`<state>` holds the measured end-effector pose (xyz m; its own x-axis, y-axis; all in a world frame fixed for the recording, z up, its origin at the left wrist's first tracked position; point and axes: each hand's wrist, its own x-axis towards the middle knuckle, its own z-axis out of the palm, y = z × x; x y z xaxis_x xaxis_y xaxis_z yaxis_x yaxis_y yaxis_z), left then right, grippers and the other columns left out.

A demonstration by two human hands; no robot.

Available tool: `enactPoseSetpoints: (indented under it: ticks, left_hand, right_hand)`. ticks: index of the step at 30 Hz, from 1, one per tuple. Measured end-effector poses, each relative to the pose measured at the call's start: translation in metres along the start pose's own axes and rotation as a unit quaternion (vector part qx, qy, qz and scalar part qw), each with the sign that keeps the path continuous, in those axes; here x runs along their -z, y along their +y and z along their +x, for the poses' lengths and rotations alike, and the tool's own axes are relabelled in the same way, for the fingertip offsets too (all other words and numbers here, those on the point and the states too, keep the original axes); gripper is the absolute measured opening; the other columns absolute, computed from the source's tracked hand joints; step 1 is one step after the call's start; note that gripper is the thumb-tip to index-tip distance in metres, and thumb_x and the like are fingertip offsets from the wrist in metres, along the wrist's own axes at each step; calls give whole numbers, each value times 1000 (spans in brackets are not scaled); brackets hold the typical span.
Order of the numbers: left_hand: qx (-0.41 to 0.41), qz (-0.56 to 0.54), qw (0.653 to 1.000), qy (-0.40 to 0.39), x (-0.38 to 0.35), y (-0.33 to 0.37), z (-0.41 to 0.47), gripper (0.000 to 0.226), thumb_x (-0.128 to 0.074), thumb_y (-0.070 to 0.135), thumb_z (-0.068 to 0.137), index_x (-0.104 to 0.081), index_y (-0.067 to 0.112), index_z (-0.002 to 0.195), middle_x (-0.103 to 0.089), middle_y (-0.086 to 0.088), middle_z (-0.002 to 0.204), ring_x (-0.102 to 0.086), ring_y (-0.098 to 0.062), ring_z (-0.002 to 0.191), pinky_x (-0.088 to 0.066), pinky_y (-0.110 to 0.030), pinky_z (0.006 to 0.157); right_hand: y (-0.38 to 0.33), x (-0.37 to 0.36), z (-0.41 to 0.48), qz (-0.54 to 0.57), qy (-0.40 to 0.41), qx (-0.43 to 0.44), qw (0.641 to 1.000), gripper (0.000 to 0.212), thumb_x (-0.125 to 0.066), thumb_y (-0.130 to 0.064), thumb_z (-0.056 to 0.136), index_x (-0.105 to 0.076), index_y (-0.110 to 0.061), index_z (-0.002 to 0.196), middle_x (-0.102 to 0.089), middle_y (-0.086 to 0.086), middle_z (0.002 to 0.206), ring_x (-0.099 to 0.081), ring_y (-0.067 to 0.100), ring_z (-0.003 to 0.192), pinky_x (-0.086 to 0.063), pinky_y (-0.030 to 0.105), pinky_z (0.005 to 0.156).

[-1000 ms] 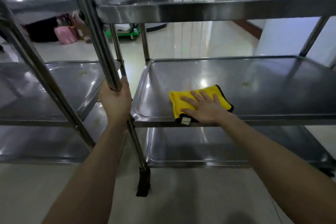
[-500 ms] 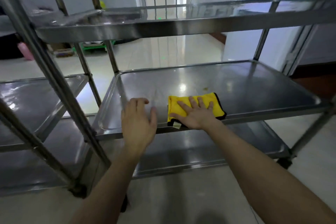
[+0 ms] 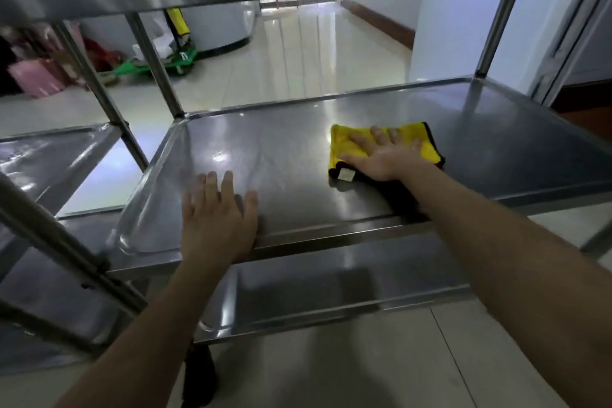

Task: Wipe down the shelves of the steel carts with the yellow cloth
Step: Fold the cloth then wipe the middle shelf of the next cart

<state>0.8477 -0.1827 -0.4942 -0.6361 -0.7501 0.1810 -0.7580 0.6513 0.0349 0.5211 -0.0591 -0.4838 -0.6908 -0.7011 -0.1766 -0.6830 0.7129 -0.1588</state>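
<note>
Middle shelf (image 3: 298, 149) of the steel cart: yellow cloth (image 3: 344, 146) lies folded flat right of centre, black trim and a white tag at its near corner. Right hand (image 3: 385, 157) rests on the cloth, palm down, fingers (image 3: 377, 134) spread and extended, pressing rather than gripping. Left hand (image 3: 217, 219) lies flat on the shelf's near left area, fingers open, holding nothing. A second cart (image 3: 49, 156) stands to the left. Lower shelf (image 3: 331, 285) visible beneath.
</note>
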Motion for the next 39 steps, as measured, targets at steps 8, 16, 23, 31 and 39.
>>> enactPoseSetpoints:
  ticks: [8,16,23,31,39]
  left_hand:
    - [-7,69,997,-28,4,5,-1,70,-36,58,111,-21,21,168,-1,-11,179,3,-34,166,-12,-57,134]
    - [42,-32,998,33,7,11,0,64,-30,50,113,-30,14,166,-23,-14,176,-16,-33,165,-17,-54,132]
    - [78,-135,983,93,8,11,-2,66,-29,53,112,-43,11,161,-43,-16,168,-31,-34,160,-24,-57,130]
    - [22,-105,986,124,0,4,-1,71,-21,59,109,-51,12,153,-52,-16,160,-39,-33,156,-32,-59,127]
    - [-68,-156,980,102,30,83,-13,63,-33,57,113,-51,15,156,-53,-12,159,-42,-31,153,-25,-53,131]
  right_hand:
    - [-100,15,102,-12,9,13,1000,88,-20,-98,85,-3,-62,163,9,8,180,12,50,162,13,86,113]
    - [-142,-18,14,-39,-13,145,989,86,-14,-101,81,2,-68,159,12,0,180,15,41,164,13,83,114]
    - [-67,-31,-88,-29,-7,125,992,69,-18,-90,95,0,-70,159,12,-11,179,14,27,166,10,74,124]
    - [87,-7,-123,-7,7,-44,999,72,-19,-88,96,-2,-65,162,7,-12,180,8,24,166,4,69,127]
    - [79,-15,-121,-2,21,-36,999,77,-16,-91,93,-3,-62,164,8,-10,180,9,28,166,4,72,125]
